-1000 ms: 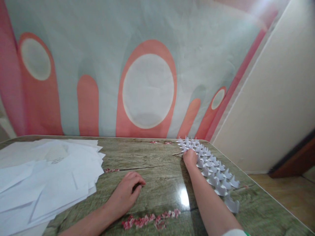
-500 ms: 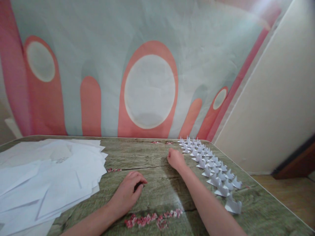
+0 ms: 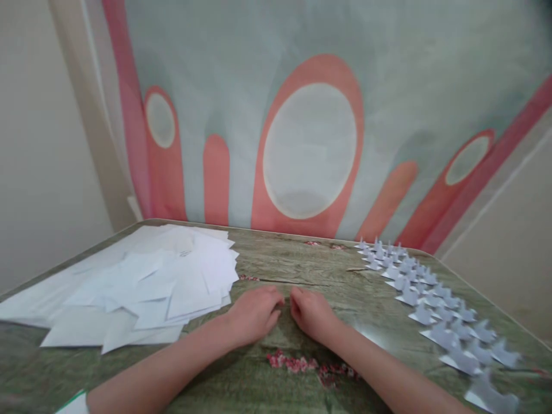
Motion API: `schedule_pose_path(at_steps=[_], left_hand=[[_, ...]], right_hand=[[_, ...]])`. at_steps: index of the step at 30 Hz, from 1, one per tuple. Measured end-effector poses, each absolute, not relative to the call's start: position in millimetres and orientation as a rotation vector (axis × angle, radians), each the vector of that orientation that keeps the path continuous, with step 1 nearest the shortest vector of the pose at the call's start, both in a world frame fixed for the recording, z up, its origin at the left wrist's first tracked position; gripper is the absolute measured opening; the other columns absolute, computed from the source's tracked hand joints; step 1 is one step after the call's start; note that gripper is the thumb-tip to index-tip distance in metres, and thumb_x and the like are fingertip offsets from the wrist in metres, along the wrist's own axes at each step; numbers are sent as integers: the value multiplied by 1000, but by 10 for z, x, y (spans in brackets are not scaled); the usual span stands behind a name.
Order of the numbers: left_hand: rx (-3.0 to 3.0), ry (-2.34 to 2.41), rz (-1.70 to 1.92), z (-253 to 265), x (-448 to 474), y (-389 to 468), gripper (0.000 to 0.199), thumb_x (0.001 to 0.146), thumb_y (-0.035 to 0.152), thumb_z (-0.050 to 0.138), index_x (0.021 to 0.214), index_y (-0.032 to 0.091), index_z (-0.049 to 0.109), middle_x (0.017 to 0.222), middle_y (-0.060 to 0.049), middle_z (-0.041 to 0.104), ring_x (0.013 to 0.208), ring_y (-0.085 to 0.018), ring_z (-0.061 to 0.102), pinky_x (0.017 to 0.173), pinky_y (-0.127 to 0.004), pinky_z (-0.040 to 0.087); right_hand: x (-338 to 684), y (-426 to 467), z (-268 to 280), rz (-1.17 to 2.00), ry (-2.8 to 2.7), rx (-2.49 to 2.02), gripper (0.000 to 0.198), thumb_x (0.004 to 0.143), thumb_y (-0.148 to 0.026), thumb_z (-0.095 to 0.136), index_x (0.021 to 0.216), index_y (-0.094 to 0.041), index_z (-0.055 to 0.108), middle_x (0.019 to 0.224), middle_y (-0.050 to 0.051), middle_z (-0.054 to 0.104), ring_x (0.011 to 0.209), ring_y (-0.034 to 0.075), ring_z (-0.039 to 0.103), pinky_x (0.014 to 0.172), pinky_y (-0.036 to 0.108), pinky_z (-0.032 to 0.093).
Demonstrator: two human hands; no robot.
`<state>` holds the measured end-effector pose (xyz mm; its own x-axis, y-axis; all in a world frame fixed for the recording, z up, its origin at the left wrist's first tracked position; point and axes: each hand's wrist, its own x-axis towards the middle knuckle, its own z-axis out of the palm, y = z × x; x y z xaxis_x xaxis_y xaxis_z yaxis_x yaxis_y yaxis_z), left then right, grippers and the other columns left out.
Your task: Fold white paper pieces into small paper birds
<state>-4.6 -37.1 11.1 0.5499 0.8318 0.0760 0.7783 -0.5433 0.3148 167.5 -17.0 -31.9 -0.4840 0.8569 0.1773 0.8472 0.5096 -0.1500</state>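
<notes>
Both hands rest on the worktop (image 3: 267, 267) near its middle, side by side and almost touching at the fingertips. The left hand (image 3: 254, 313) lies palm down with its fingers (image 3: 272, 299) curled loosely inward, holding nothing. The right hand (image 3: 311, 313) mirrors it, fingers (image 3: 297, 302) bent under and closed on nothing that shows.

The bare stretch of worktop between and beyond the hands is the widest open room: it runs from the knuckles to the far edge, where the worktop meets the patterned wall hanging (image 3: 310, 149). To the left, a loose pile of white paper sheets (image 3: 146, 287) fans out, its nearest corners close beside the left hand but apart from it; the pile reaches toward the worktop's left edge. To the right, rows of small folded paper pieces (image 3: 431, 299) run in a band from the far corner down toward the near right edge, well apart from the right hand, with a clear strip of worktop between. The right edge of the worktop lies just past that band.

The folded pieces are pale, pointed and alike, each standing with peaks raised, set in close rows. The nearest ones look larger and slightly blurred. A printed spray of red blossoms (image 3: 310, 365) marks the worktop's surface just below the wrists.
</notes>
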Motion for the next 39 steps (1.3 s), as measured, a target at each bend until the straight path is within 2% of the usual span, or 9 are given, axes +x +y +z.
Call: schedule_pose_path(at_steps=[6,10,15,19,26,33,36,39], left_hand=[[2555,1665,336,73,-593,-297,34,79,23,47,112,18,52,113,-8,56,106,-21,51,93,-32,38],[2527,1997,286,-12,-971,-147,47,80,33,48,120,9,46,126,-16,48,118,-25,43,100,-36,31],[2497,2076,218,-143,-1180,-56,57,79,44,48,122,6,44,130,-19,43,122,-27,38,101,-39,29],[2485,2072,238,-191,-1211,-53,52,81,42,46,121,8,45,126,-17,48,118,-26,44,98,-37,33],[2492,2109,160,-63,-1196,-28,36,87,37,36,109,15,55,107,-11,62,102,-23,56,88,-34,40],[2498,2275,155,57,-1114,-51,35,83,19,36,116,18,48,104,-10,62,87,-25,61,72,-34,45],[2504,2198,287,121,-1008,-90,34,82,18,38,115,21,48,106,-7,62,88,-23,61,73,-31,44],[2534,1817,445,210,-768,-178,33,82,18,39,111,25,52,108,-1,62,95,-19,59,81,-28,42]], right_hand=[[1732,-176,-492,97,-2388,-1367,13,81,-14,41,71,-19,46,67,-1,57,59,12,51,55,22,27],[1744,-177,-525,122,-2335,-1329,15,80,-15,42,67,-19,43,61,-2,52,55,11,47,53,23,25],[1749,-177,-521,168,-2313,-1314,14,80,-16,41,66,-20,42,60,-3,51,54,11,46,53,23,26],[1753,-185,-502,204,-2305,-1317,14,80,-16,41,66,-20,42,62,-2,51,56,12,46,55,22,27],[1762,-179,-489,221,-2307,-1324,14,80,-16,42,66,-19,42,62,-2,51,57,11,46,55,22,27],[1762,-178,-469,209,-2299,-1326,14,81,-17,43,67,-19,43,62,-3,51,57,11,45,55,22,27],[1767,-185,-438,234,-2292,-1330,14,81,-17,44,67,-19,45,63,-2,52,58,11,46,55,22,28],[1780,-196,-387,343,-2254,-1301,8,80,-21,48,73,-19,48,65,-3,52,57,11,46,54,21,30]])
